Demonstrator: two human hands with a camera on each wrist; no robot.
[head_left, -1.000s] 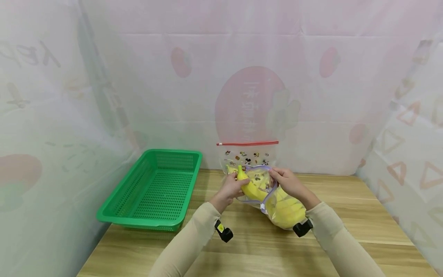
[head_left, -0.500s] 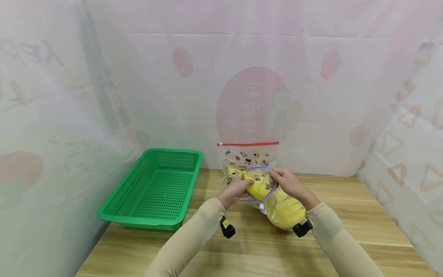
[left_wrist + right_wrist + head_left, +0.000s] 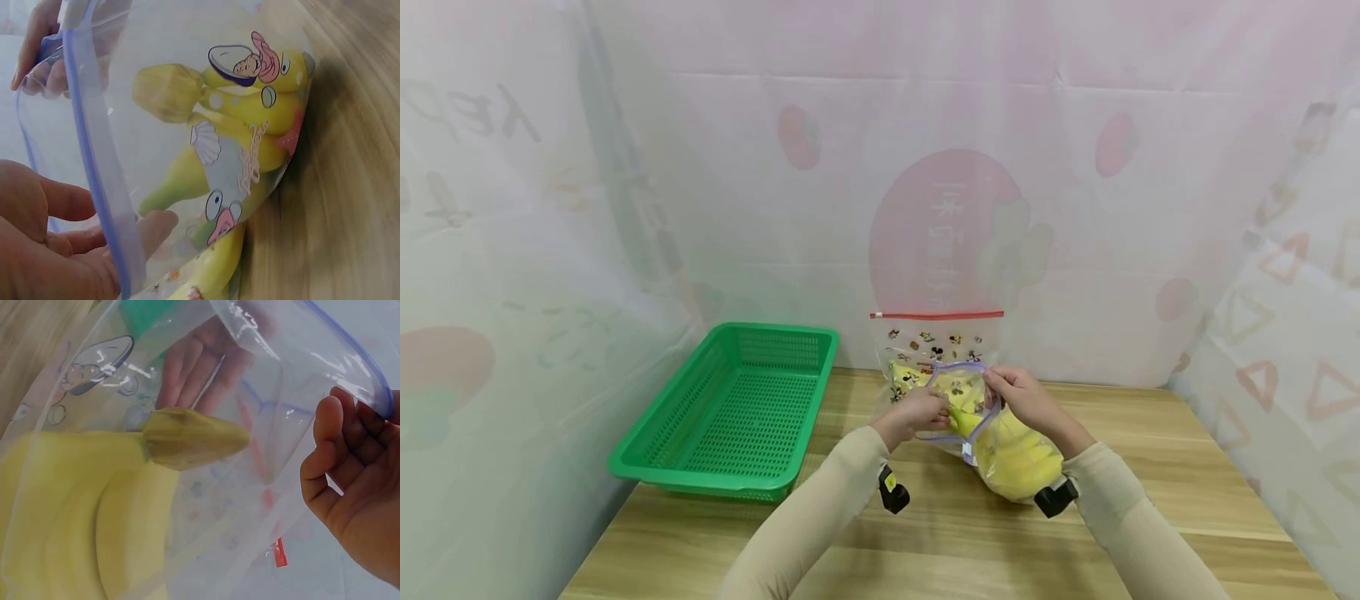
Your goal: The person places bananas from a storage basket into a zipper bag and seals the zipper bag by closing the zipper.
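Note:
A clear zip bag with a purple rim [image 3: 958, 365] lies on its side with its mouth facing left. Inside it is a bunch of bananas [image 3: 1022, 462], its stem [image 3: 194, 439] towards the opening. My right hand [image 3: 1033, 406] pinches the rim at the upper right, between thumb and fingers. At the mouth is my left hand [image 3: 917, 412], with one finger [image 3: 159, 231] reaching inside the plastic. A single banana [image 3: 181, 178] with a greenish tip lies within the bag, close to that fingertip; part of it is hidden behind cartoon prints.
Behind stands another clear bag with a red zip [image 3: 936, 316], cartoon prints and yellow fruit low inside. A green plastic basket [image 3: 820, 400] sits at the left of the wooden table [image 3: 1150, 492]. Printed cloth [image 3: 737, 208] encloses the back and sides.
The single banana, held upright by my left hand at the mouth, has gone into the purple-rimmed bag. My left hand has moved right and let it go; the right hand stays on the rim.

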